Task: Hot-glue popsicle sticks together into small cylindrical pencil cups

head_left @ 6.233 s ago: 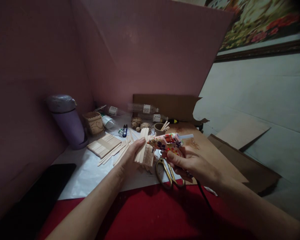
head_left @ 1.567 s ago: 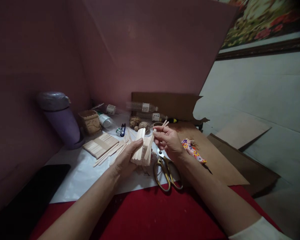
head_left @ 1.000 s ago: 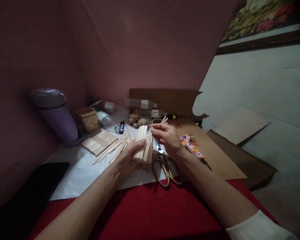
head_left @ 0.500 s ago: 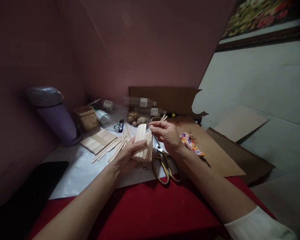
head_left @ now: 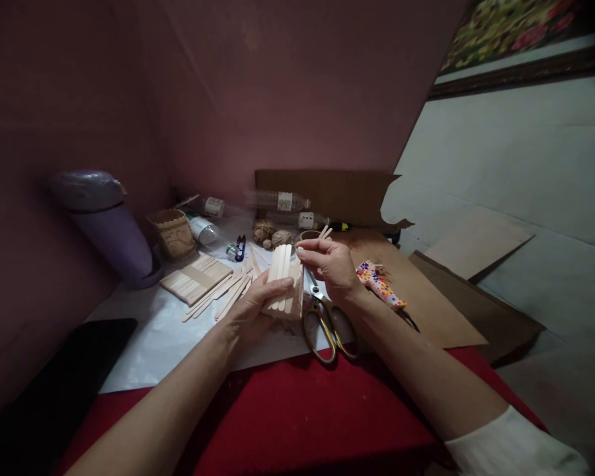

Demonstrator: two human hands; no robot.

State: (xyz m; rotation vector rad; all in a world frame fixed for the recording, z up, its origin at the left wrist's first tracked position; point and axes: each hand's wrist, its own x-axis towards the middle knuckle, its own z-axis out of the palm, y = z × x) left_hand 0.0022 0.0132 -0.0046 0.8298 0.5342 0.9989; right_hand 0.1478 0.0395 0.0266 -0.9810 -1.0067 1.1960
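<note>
My left hand grips a small box-like piece built of pale wooden sticks, thumb across its front. My right hand pinches the top of a stick at the right edge of that piece, fingers closed on it. Just right of my right wrist a flower-patterned glue gun lies on brown cardboard. Gold-handled scissors lie below my right hand on the white sheet.
Loose sticks and a flat glued stick panel lie left of my hands. Behind are a purple flask, a small woven basket, plastic bottles, twine balls, blue snips. A black slab sits at left on red cloth.
The glue gun, held in my right hand 6 seconds ago, now lies on the cardboard. My right hand has brought a stick against the stick piece and presses it at the right edge.
</note>
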